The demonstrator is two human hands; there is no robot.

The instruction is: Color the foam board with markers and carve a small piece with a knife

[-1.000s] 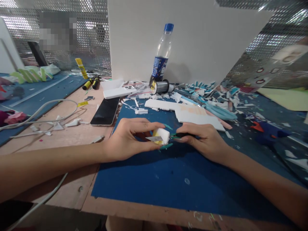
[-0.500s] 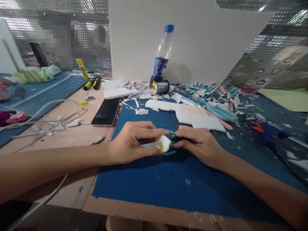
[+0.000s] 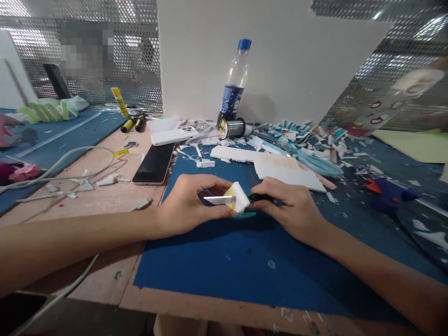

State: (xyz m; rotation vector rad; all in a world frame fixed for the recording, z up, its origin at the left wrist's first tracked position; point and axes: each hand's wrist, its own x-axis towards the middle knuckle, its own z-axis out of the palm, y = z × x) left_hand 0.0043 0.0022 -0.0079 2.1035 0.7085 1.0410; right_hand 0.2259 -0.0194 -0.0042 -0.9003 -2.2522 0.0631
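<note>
My left hand (image 3: 189, 203) is closed round a small white foam piece (image 3: 239, 197) with a yellow face, held just above the blue cutting mat (image 3: 245, 266). My right hand (image 3: 294, 205) grips the dark handle of a craft knife (image 3: 261, 198). The knife's silver blade (image 3: 220, 199) runs left through the foam piece and sticks out over my left fingers. Both forearms rest low over the mat and the wooden table edge.
Behind my hands lie white foam sheets (image 3: 287, 171) and strips, a black phone (image 3: 154, 163), a white phone (image 3: 171, 135), a soda bottle (image 3: 234, 88), a wire spool (image 3: 231, 127), a scrap pile (image 3: 315, 137), a blue glue gun (image 3: 388, 193) and a white cable (image 3: 66, 158).
The foam piece has been turned in my left hand, so its yellow face tilts up. The blade now sticks out further left through it. My left thumb has drawn back.
</note>
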